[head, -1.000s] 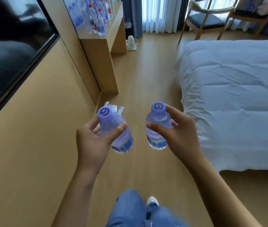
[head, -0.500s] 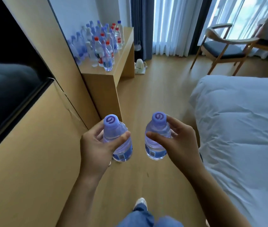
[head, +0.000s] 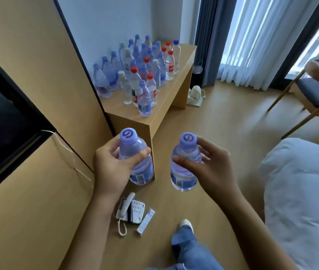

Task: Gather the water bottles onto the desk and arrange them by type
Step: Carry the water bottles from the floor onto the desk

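Observation:
My left hand (head: 111, 168) grips a clear water bottle with a purple cap (head: 135, 158) around its shoulder, held upright. A matching purple-capped bottle (head: 186, 164) stands upright in my right hand (head: 211, 168), fingers curled round its neck and shoulder. Both bottles hang above the floor, just short of the near end of the wooden desk (head: 154, 117). On the desk stand several bottles (head: 135, 75): purple-capped ones along the wall and at the back, red-capped and white-capped ones nearer the front edge.
A white telephone (head: 130, 211) and a remote (head: 146, 221) lie on the floor below my hands. A bed (head: 301, 191) fills the right side. A wooden chair (head: 314, 92) stands by the curtained window. A kettle (head: 195, 93) sits on the floor beyond the desk. A dark TV screen (head: 2, 121) is left.
I have walked closer to the desk, which now looms larger just ahead. Both hands still hold their bottles in the same grip. The phone on the floor has come into view.

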The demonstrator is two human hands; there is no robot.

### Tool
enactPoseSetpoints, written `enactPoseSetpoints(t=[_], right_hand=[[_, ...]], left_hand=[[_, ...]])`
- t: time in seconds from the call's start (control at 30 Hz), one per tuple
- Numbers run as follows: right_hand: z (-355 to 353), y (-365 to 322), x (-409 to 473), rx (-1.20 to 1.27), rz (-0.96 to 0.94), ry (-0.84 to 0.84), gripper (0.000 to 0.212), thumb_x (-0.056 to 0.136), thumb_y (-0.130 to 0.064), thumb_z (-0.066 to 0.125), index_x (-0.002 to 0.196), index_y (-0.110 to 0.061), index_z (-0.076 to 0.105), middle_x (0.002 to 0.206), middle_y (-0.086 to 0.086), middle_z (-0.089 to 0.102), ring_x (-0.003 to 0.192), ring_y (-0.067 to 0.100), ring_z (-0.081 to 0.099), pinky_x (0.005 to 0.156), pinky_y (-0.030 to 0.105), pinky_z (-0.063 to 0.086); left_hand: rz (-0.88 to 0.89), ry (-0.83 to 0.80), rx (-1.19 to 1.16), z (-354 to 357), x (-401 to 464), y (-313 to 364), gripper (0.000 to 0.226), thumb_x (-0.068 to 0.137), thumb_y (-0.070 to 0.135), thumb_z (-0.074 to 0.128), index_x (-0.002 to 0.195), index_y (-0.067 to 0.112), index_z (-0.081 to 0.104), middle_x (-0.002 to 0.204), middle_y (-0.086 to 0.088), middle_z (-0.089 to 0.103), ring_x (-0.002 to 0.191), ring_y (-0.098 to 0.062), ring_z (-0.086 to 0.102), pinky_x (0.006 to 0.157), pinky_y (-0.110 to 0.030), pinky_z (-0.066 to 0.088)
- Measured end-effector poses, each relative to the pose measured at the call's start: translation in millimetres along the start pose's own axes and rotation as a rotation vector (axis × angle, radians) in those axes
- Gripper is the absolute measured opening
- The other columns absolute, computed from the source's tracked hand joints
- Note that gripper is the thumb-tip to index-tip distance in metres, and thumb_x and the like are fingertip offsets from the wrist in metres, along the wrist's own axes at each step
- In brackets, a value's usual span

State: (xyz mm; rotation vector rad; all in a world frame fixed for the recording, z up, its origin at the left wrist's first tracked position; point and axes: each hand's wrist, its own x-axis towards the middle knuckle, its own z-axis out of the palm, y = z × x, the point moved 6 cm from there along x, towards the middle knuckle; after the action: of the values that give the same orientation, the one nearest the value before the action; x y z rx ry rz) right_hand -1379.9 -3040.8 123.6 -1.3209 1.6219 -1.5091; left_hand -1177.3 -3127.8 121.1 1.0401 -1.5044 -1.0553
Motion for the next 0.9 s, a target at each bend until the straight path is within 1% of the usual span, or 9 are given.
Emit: enactPoseSetpoints(t=[0.17,0.3,0.4,0.47,0.6,0.67,0.73,0.8,0.9], right_hand=[[7.9,10.9,124.3,0.019,-0.077,-0.143,0.042,0.072,-0.019,0.087,0.108,-0.032,0.068,0.098,-0.015,0.074,0.093,0.005,0.070,0.077,0.015,0.054],[31.1,20.1,208.2,0.036,-0.099,-0.258,0.042,0.073,-0.021,0.087,0.108,-0.035,0.067,0.100,-0.016,0.074,0.094,0.004,0.070,0.078,0.015,0.054],[53.4,27.9,260.2,0.074,-0.106,-0.339,0.041,0.073,-0.019,0.087,0.109,-0.028,0.071,0.100,-0.013,0.075,0.094,0.007,0.071,0.080,0.023,0.058],[72.4,33.1,301.1,0.118,-0.112,-0.387,0.040,0.073,-0.018,0.087,0.109,-0.024,0.072,0.100,-0.011,0.076,0.094,0.008,0.071,0.081,0.026,0.058],[110.6,32.9,383.9,0.160,-0.129,-0.464,0.039,0.073,-0.014,0.086,0.102,-0.034,0.070,0.097,-0.015,0.075,0.093,0.004,0.070,0.080,0.020,0.057],[125.3,28.9,419.1,0.175,-0.126,-0.493,0.037,0.074,-0.015,0.085,0.104,-0.030,0.071,0.098,-0.014,0.075,0.095,0.004,0.070,0.083,0.025,0.057],[138.7,25.4,453.3,0.198,-0.137,-0.524,0.034,0.076,-0.013,0.084,0.105,-0.025,0.072,0.097,-0.013,0.076,0.094,0.004,0.071,0.081,0.023,0.057],[152.6,21.1,484.7,0.219,-0.130,-0.543,0.033,0.076,-0.011,0.084,0.105,-0.022,0.072,0.096,-0.011,0.076,0.094,0.005,0.071,0.080,0.023,0.057],[174.1,17.9,530.5,0.215,-0.136,-0.558,0.032,0.076,-0.010,0.084,0.106,-0.014,0.073,0.094,-0.007,0.077,0.093,0.010,0.072,0.084,0.038,0.059]], left_hand=[[-0.025,0.172,0.011,24.1,91.7,-16.8,0.033,0.067,0.015,0.089,0.084,0.038,0.075,0.081,0.014,0.075,0.071,0.002,0.069,0.063,-0.009,0.049],[-0.052,0.320,0.039,21.7,152.6,-34.2,0.036,0.066,0.011,0.090,0.080,0.040,0.075,0.080,0.015,0.075,0.071,0.003,0.069,0.062,-0.009,0.050],[-0.068,0.395,0.080,15.2,193.2,-49.5,0.034,0.066,0.014,0.091,0.077,0.041,0.073,0.076,0.016,0.073,0.067,0.004,0.064,0.062,-0.010,0.049],[-0.072,0.469,0.118,6.0,226.0,-61.2,0.033,0.063,0.021,0.093,0.077,0.043,0.072,0.075,0.017,0.073,0.066,0.005,0.062,0.061,-0.011,0.048],[-0.079,0.545,0.164,-8.4,298.8,-72.6,0.028,0.056,0.043,0.087,0.079,0.046,0.071,0.073,0.020,0.070,0.064,0.006,0.059,0.060,-0.011,0.047],[-0.064,0.566,0.182,-13.3,328.5,-71.1,0.027,0.055,0.045,0.085,0.079,0.048,0.071,0.073,0.023,0.070,0.063,0.008,0.059,0.059,-0.008,0.045],[-0.060,0.580,0.178,-17.2,354.9,-69.6,0.028,0.054,0.046,0.084,0.080,0.048,0.072,0.075,0.024,0.071,0.067,0.009,0.062,0.061,-0.006,0.045],[-0.068,0.587,0.170,-21.8,377.8,-68.4,0.027,0.058,0.038,0.087,0.082,0.042,0.074,0.079,0.021,0.073,0.071,0.008,0.065,0.063,-0.007,0.047],[-0.070,0.601,0.184,-27.1,408.8,-69.4,0.023,0.070,0.018,0.087,0.089,0.024,0.075,0.083,0.011,0.075,0.076,-0.003,0.069,0.068,-0.015,0.051]])
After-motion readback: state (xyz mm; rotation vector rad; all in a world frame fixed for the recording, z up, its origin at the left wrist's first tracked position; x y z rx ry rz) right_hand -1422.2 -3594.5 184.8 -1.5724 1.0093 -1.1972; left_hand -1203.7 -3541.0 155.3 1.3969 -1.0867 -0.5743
